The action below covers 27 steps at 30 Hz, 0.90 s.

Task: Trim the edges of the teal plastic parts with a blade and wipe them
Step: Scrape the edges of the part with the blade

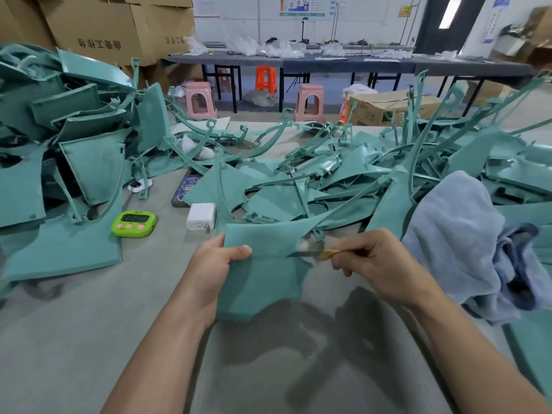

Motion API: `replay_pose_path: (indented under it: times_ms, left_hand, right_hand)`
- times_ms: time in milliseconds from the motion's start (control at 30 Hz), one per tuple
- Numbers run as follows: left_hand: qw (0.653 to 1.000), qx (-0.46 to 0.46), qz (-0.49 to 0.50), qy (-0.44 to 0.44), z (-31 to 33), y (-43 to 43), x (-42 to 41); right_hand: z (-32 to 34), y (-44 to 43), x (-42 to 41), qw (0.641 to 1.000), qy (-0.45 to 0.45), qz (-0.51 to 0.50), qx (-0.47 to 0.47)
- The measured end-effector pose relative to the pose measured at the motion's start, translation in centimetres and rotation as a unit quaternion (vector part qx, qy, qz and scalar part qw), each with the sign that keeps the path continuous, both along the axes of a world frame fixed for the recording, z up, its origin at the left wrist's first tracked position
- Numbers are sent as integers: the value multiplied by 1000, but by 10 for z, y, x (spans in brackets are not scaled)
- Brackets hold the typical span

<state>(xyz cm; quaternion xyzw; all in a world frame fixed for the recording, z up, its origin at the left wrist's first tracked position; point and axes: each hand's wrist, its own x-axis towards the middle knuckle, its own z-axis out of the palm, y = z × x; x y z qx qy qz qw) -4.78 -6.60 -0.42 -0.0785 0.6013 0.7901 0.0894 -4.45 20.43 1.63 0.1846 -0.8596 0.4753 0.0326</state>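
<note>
My left hand [219,261] grips the left edge of a flat teal plastic part [263,282], thumb on its top face, and holds it above the grey table [119,339]. My right hand [379,264] pinches a small blade with a yellow handle [324,254]. The blade's tip lies against the part's right edge, beside a notch with a small clip. A grey-blue cloth [466,243] lies bunched just right of my right hand.
Heaps of teal parts fill the left [59,162] and the far right [388,174] of the table. A green timer [135,224], a white charger [202,216] and a phone [184,189] lie ahead of my left hand. Stools, cardboard boxes and another long table stand beyond.
</note>
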Motion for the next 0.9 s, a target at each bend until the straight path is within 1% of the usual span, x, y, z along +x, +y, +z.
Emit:
replay_pose_path:
  times_ms: [67,133,200,300,400,433,467,567,633,667,800,900]
  left_hand:
    - [1000,-2,-5,3,1,0,-1]
    - [1000,-4,-2,3,0,-1,-1]
    - [1000,-8,-2,-2,-1,-1,1]
    - [1000,-13,-7,-7,1,-3,1]
    - [1000,-13,4,-13,2,-3,-1]
    - [1000,-9,12,-18,2,-1,0]
    - [999,-1,24,-26,2,1,1]
    - [995,20,76,-55,3,2,0]
    - [991,31,95,-87,5,1,0]
    - [989,35,98,-101,6,1,0]
    - [987,43,94,-124,8,2,1]
    - [986,40,106,-127,9,0,-1]
  right_hand:
    - [1,-4,-2,1000,5,1,10]
    - [1,-1,-3,998,-29,17,49]
    - [1,3,-2,997,-48,16,65]
    - [0,-3,0,999,-21,5,40]
    - [1,-1,-1,996,-33,12,85]
    - [2,4,-1,996,-41,11,83]
    - [2,10,0,997,-42,-1,58]
    - [-4,9,2,995,-8,-65,-70]
    - [-8,-4,3,990,16,-71,-125]
    - [-11,-11,4,988,23,-68,-136]
    - [-21,-28,7,991,37,-85,-97]
    - [-24,-30,7,995,26,-65,-74]
